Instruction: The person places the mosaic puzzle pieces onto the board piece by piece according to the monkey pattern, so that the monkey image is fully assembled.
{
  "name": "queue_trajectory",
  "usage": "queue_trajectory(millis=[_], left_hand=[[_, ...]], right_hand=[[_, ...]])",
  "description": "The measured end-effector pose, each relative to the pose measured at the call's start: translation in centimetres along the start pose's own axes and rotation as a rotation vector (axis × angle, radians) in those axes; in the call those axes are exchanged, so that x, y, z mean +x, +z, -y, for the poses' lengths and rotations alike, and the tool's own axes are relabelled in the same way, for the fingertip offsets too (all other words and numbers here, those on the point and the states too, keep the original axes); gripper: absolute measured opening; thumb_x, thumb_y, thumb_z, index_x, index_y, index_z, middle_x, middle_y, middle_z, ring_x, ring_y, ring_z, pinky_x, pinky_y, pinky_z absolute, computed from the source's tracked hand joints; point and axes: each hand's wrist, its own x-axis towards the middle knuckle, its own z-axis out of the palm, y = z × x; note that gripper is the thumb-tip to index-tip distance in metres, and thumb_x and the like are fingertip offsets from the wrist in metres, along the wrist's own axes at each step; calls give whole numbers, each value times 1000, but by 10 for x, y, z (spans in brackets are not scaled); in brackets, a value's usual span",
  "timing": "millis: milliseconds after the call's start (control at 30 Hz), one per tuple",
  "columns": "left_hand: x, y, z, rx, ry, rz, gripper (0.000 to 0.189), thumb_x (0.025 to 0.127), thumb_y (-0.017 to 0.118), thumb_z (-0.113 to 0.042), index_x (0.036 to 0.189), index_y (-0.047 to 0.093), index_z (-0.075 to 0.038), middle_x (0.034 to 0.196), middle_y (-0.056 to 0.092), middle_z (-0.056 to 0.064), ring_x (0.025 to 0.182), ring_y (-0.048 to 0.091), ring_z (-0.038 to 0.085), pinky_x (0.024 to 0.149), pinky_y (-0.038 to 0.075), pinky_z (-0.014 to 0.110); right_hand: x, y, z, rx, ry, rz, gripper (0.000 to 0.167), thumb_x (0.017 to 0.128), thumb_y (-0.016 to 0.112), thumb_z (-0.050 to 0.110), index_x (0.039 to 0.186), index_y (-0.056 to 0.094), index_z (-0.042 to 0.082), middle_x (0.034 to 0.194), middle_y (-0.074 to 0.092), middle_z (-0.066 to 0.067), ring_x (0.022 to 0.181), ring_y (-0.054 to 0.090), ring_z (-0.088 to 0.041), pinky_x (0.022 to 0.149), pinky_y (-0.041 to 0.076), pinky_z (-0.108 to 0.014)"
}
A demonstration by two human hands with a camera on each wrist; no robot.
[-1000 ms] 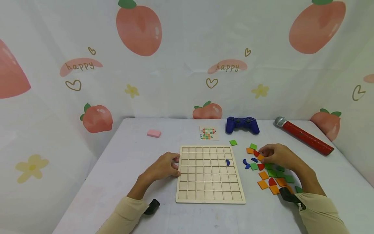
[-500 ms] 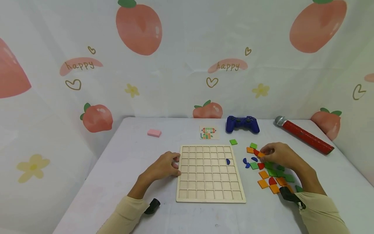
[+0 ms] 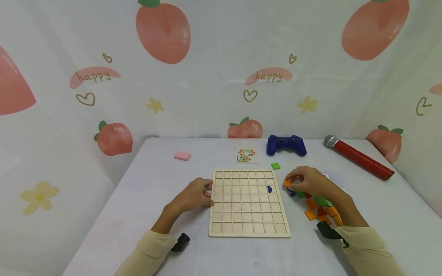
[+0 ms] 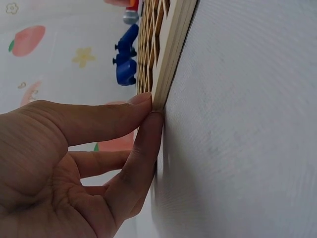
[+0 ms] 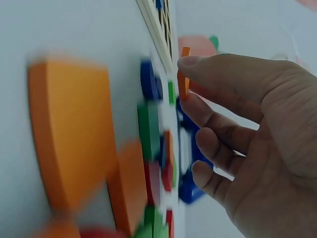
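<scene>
My left hand (image 3: pixel 195 194) holds the left edge of a wooden grid board (image 3: pixel 247 203) that lies flat on the table. In the left wrist view its thumb and a finger (image 4: pixel 148 144) meet at the board's rim (image 4: pixel 173 49). One blue half-round tile (image 3: pixel 269 189) sits in a cell near the board's right side. Just right of the board, my right hand (image 3: pixel 309 182) pinches an orange square tile (image 5: pixel 184 74) between thumb and finger, above the table. Loose green tiles (image 3: pixel 321 202), orange tiles (image 3: pixel 310 215), and red and blue ones lie under and around this hand, partly hidden.
Behind the board lies a small pattern card (image 3: pixel 246 155). A green tile (image 3: pixel 275 166), a blue game controller (image 3: pixel 286 145) and a red microphone (image 3: pixel 359 157) lie toward the back right. A pink block (image 3: pixel 182 156) rests at the back left.
My right hand has lifted the orange tile off the pile and moved left with it, toward the board's right edge. The left hand stays on the board's left edge.
</scene>
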Motion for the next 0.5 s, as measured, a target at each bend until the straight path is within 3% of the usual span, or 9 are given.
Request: queue_trajectory(millis=[200,500], left_hand=[[2,1,0,5,5,1,71,81,89,0,144,57,10,116,62,9,95,65,14,74,54,24],[1,1,-2,17,3,-5,71,81,89,0,143,57,11,118,62,11,95,65,14,73,54,25]], right_hand=[[8,13,19,-5,-103,5,27,89,82,22,113,80,10,100,72,2,91,56,-20,74,47,-32],[20,30,39,-25,-176,21,22,90,84,23,110,82,13,108,75,3,104,58,-23,92,49,-43]])
